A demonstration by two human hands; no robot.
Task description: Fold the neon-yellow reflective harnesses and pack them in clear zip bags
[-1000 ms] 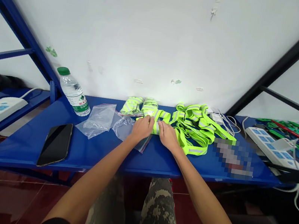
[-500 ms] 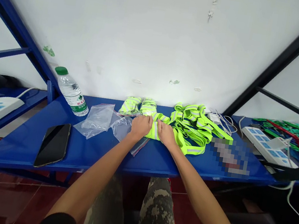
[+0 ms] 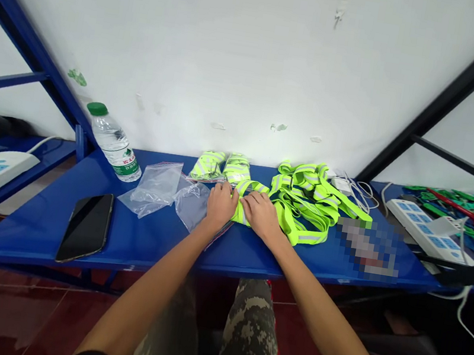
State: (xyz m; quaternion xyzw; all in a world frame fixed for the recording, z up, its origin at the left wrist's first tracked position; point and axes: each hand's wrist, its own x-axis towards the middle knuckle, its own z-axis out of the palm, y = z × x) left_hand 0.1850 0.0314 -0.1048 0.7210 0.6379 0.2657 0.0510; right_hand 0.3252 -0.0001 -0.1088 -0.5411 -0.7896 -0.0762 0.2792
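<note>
Left grip, right grip on yellow-green strap; clear bag alongside.

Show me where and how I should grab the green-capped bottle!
Probably best to wrap a hand round the bottle near its label, coming from the front. Its body is round, and the wall is behind it and the blue frame to its left, so the front likely leaves more room.
</note>
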